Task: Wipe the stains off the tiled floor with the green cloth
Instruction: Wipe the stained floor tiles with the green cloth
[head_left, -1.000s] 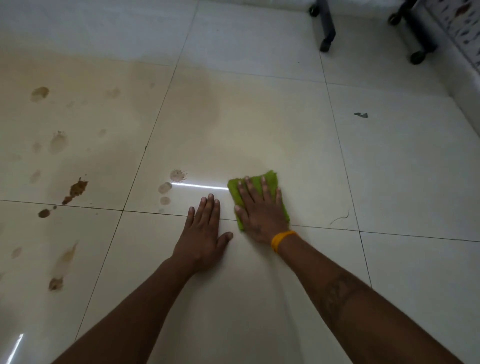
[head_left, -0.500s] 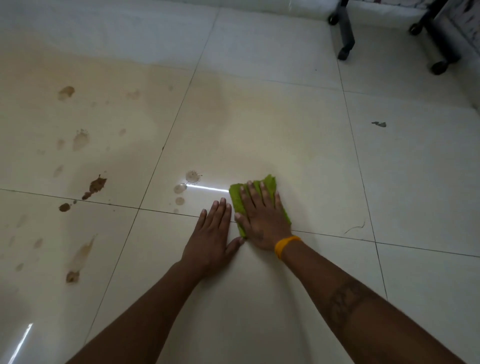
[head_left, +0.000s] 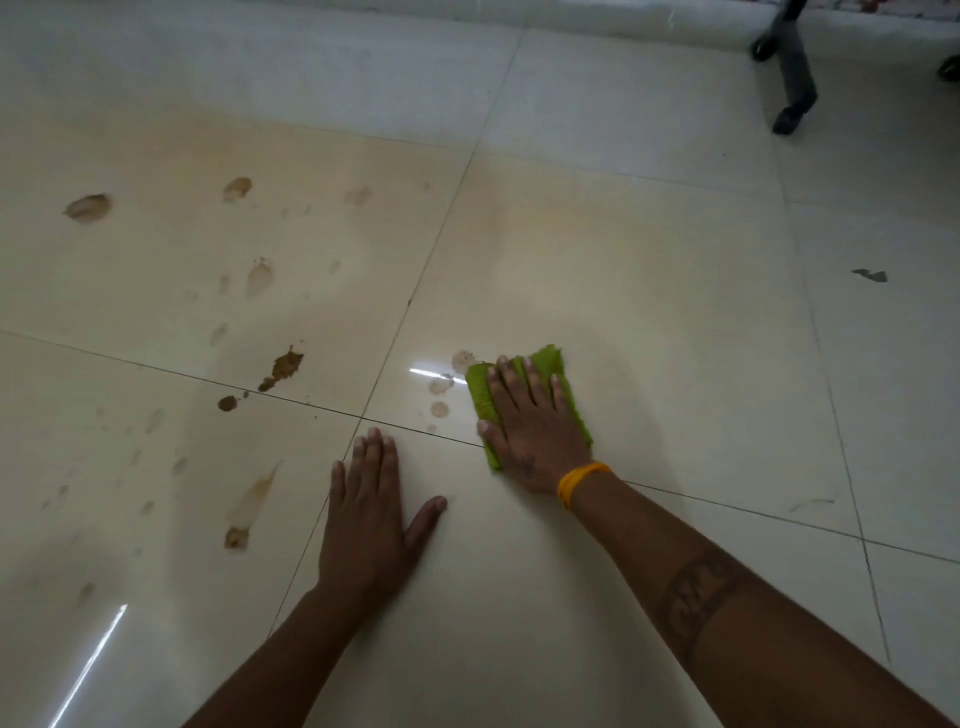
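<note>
The right hand (head_left: 535, 426) lies flat with fingers straight and spread wide, pressing the green cloth (head_left: 550, 364) onto the tiled floor (head_left: 649, 291). The cloth sits just beside 3 pale round stains (head_left: 440, 385) on its left edge, touching the topmost one. The left hand (head_left: 371, 514) rests palm down on the floor, fingers straight, thumb splayed, holding nothing. Darker brown stains (head_left: 283, 366) dot the tiles further left. An orange band (head_left: 576, 483) circles the right wrist. A dark furniture leg (head_left: 795, 78) stands at the far right.
</note>
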